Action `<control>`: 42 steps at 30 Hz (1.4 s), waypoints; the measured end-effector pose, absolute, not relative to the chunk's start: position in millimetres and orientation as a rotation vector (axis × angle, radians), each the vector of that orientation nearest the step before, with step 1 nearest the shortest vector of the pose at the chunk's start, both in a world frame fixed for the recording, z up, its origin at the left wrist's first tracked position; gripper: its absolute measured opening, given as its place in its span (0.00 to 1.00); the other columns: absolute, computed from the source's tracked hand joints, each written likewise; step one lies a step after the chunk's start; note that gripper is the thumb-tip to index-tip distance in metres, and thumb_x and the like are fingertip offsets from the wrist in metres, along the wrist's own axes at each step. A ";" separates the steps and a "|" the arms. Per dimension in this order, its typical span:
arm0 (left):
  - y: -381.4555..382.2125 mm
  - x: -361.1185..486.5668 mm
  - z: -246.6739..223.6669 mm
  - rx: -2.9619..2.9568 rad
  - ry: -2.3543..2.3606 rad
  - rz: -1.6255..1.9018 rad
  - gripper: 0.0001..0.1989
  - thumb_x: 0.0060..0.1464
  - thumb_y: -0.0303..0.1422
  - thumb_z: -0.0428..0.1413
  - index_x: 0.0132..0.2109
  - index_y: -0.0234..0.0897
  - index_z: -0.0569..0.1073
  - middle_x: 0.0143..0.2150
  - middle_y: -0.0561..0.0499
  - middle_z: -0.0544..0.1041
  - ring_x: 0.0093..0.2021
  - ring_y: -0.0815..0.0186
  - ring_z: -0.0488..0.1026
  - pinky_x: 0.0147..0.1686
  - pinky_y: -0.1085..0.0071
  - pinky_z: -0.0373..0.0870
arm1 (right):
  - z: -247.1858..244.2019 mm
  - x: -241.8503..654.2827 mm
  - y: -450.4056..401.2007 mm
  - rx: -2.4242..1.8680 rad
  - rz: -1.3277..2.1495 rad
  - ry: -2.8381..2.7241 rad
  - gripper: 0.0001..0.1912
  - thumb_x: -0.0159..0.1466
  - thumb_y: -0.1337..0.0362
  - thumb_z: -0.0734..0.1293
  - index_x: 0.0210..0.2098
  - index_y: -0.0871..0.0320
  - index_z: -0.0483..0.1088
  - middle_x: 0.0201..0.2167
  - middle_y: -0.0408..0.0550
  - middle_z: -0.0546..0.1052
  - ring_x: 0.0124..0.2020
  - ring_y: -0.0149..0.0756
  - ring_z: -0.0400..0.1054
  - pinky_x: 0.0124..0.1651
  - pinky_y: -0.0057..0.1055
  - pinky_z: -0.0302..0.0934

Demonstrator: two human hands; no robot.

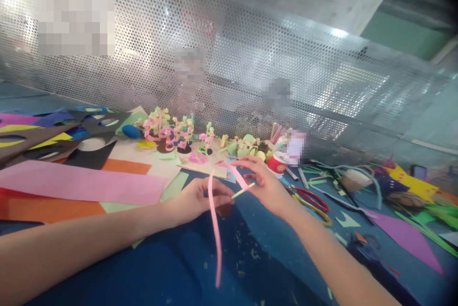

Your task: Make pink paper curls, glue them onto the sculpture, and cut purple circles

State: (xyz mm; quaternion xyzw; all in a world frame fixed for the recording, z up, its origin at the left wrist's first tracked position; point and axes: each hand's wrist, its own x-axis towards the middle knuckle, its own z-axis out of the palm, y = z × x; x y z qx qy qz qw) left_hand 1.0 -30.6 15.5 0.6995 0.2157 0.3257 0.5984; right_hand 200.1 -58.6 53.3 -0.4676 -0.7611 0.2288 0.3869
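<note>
Low over the blue table, my left hand (200, 198) is closed, its fingertips pinching one end of a thin pale green stick (243, 191). A narrow pink paper strip (215, 229) arches up between my hands, and its long end hangs down past my left fingers. My right hand (265, 184) holds the strip's other part near the stick's far end, thumb and a finger bent in, the remaining fingers stretched to the left. Exactly where strip and stick touch is unclear. A round brown piece (224, 210) lies partly hidden below my left fingertips.
Several small curled-paper figures (166, 129) stand behind my hands. Pink paper (82, 182) and orange sheets lie left. Right are a red paper cup (277, 163), red-handled scissors (313, 199), paper scraps and a purple sheet (408, 237). A perforated metal panel (229, 58) closes off the back.
</note>
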 end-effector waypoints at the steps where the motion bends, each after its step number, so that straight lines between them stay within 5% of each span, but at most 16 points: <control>1: -30.4 0.6 15.6 1.621 0.465 0.721 0.09 0.51 0.37 0.57 0.35 0.36 0.75 0.29 0.51 0.76 0.29 0.67 0.74 0.34 0.68 0.72 | 53.3 200.9 -58.2 -1.219 0.554 -1.941 0.16 0.59 0.69 0.64 0.46 0.48 0.70 0.52 0.48 0.59 0.55 0.39 0.57 0.52 0.37 0.59; 6: -30.0 -0.4 17.8 1.582 0.415 0.669 0.10 0.51 0.37 0.56 0.35 0.35 0.75 0.30 0.50 0.76 0.29 0.67 0.75 0.34 0.68 0.74 | 56.1 200.1 -60.0 -1.247 0.429 -1.991 0.08 0.57 0.68 0.67 0.36 0.53 0.72 0.52 0.49 0.60 0.56 0.39 0.57 0.54 0.39 0.57; 12: -31.0 -0.4 18.8 1.518 0.410 0.618 0.10 0.50 0.37 0.57 0.35 0.34 0.76 0.31 0.49 0.77 0.30 0.65 0.76 0.35 0.66 0.74 | 58.4 194.9 -64.4 -1.228 0.388 -2.082 0.16 0.58 0.71 0.65 0.44 0.50 0.69 0.56 0.47 0.62 0.58 0.36 0.55 0.58 0.41 0.51; 21: -22.2 2.6 10.0 1.386 0.434 0.726 0.10 0.51 0.36 0.58 0.36 0.33 0.76 0.31 0.50 0.78 0.31 0.66 0.76 0.36 0.69 0.72 | 57.8 211.1 -58.3 -1.386 0.427 -2.139 0.07 0.59 0.61 0.65 0.29 0.55 0.74 0.46 0.47 0.72 0.51 0.40 0.63 0.54 0.39 0.54; 24: -20.8 2.1 9.7 1.366 0.457 0.795 0.10 0.51 0.36 0.57 0.36 0.33 0.75 0.31 0.50 0.78 0.31 0.67 0.75 0.36 0.70 0.71 | 65.3 209.4 -63.5 -1.381 0.823 -2.085 0.10 0.62 0.58 0.62 0.32 0.58 0.69 0.32 0.47 0.77 0.38 0.36 0.70 0.43 0.33 0.61; 28: -19.4 1.5 8.5 1.384 0.508 0.826 0.10 0.52 0.36 0.56 0.37 0.32 0.75 0.29 0.49 0.78 0.31 0.66 0.75 0.37 0.69 0.69 | 79.1 204.9 -73.5 -1.462 1.064 -2.067 0.12 0.63 0.56 0.60 0.33 0.58 0.64 0.25 0.44 0.76 0.21 0.27 0.65 0.26 0.25 0.57; 36: -22.2 2.8 9.2 1.407 0.562 0.866 0.11 0.51 0.36 0.58 0.37 0.32 0.74 0.28 0.49 0.78 0.30 0.66 0.75 0.37 0.67 0.70 | 98.4 192.1 -93.8 -1.681 0.674 -2.233 0.11 0.65 0.58 0.57 0.41 0.53 0.67 0.29 0.43 0.75 0.29 0.31 0.70 0.31 0.27 0.60; 42: -23.1 4.5 10.3 1.377 0.520 0.845 0.21 0.50 0.35 0.58 0.52 0.39 0.68 0.32 0.52 0.78 0.32 0.64 0.76 0.36 0.65 0.71 | 96.9 179.3 -95.4 -1.734 0.612 -2.260 0.13 0.66 0.62 0.55 0.47 0.48 0.66 0.28 0.40 0.76 0.27 0.29 0.70 0.29 0.26 0.59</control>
